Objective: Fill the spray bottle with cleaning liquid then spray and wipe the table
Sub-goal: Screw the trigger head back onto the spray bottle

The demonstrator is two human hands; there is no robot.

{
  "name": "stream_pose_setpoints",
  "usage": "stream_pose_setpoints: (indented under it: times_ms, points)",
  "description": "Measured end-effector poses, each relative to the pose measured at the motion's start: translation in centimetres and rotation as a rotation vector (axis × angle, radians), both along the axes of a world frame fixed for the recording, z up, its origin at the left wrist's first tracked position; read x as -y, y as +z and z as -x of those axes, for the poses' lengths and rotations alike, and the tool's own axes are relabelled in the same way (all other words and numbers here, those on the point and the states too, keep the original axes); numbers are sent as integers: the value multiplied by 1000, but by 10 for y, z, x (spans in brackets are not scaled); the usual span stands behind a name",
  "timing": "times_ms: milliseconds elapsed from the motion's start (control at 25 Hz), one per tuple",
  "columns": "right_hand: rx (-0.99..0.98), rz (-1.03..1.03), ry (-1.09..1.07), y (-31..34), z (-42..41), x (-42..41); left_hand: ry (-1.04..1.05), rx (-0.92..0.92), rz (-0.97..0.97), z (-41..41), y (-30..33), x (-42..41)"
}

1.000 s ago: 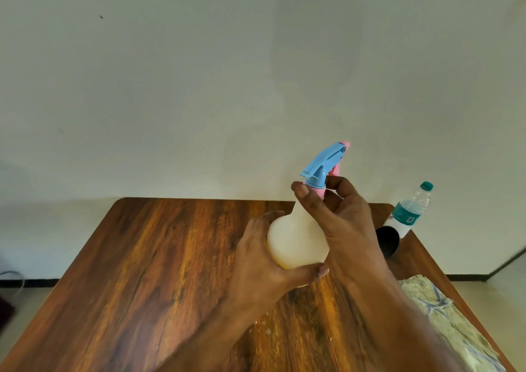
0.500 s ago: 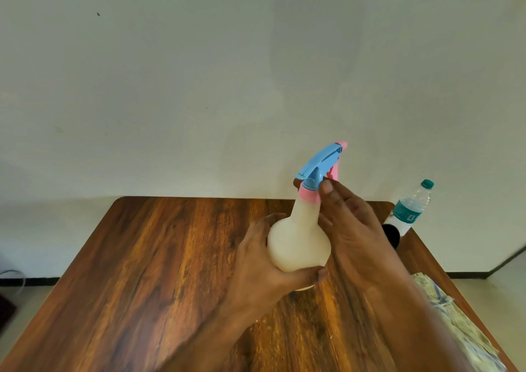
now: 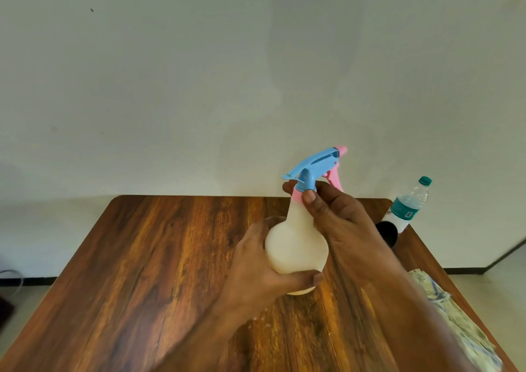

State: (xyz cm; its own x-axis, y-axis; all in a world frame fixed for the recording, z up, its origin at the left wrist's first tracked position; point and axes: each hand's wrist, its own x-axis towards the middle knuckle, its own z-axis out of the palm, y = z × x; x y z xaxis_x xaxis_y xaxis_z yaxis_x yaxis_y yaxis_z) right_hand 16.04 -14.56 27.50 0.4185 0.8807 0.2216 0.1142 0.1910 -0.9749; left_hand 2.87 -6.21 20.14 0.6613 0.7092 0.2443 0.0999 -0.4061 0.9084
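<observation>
The round belly of the spray bottle [image 3: 296,246] is gripped by the left hand [image 3: 256,269]; its pink collar is pinched by the right hand [image 3: 341,223]. It is held upright above the wooden table [image 3: 142,272], with a water bottle [image 3: 407,205] and a cloth [image 3: 455,323] at the right.

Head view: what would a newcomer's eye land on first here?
The spray bottle at centre, white with a blue and pink head, held over the wooden table. The left hand grips its round body, while the right hand pinches the pink collar at the neck. At the far right corner stands a water bottle, with a folded cloth along the right edge.
</observation>
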Motion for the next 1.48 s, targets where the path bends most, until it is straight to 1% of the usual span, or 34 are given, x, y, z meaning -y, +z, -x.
stream_pose_setpoints:
  times_ms: [120,240,440,520,640,760,840,920,1000,1040,1160,1200,1240,1320,1400,1480]
  points:
    - [-11,16,61,1,-7,4,-174,-41,87,4,4,-13]
    - [19,7,14,-3,-2,5,-219,-29,117,4,3,-14]
    - [43,-24,-73,-11,8,4,-101,34,67,-1,-8,-1]
    - [54,-30,-119,-14,11,4,-32,32,15,-5,-12,4]
    - [128,2,-165,-18,14,3,97,18,-75,-12,-18,12]
    - [57,-14,-198,-23,15,0,209,-4,-114,-17,-23,15]
    - [55,-46,-223,-23,16,-3,251,8,-116,-20,-23,13]
    - [107,-53,-225,-20,14,-5,243,18,-117,-19,-19,12]
    - [93,-32,-208,-10,7,-7,153,32,-79,-14,-16,6]
    - [50,-20,-181,-4,1,-7,60,47,-19,-8,-15,-1]
    - [-23,-28,-19,13,-20,-4,-357,105,306,5,-8,-30]
    - [-45,-42,53,17,-23,-3,-474,120,398,7,-5,-36]
    - [-68,-53,115,17,-25,-3,-562,125,443,8,-2,-41]
    - [-74,-63,194,14,-26,-5,-648,120,460,4,3,-43]
    - [-21,-50,214,11,-23,-6,-643,115,460,2,4,-43]
    - [72,-28,186,11,-21,-4,-592,138,432,1,-2,-43]
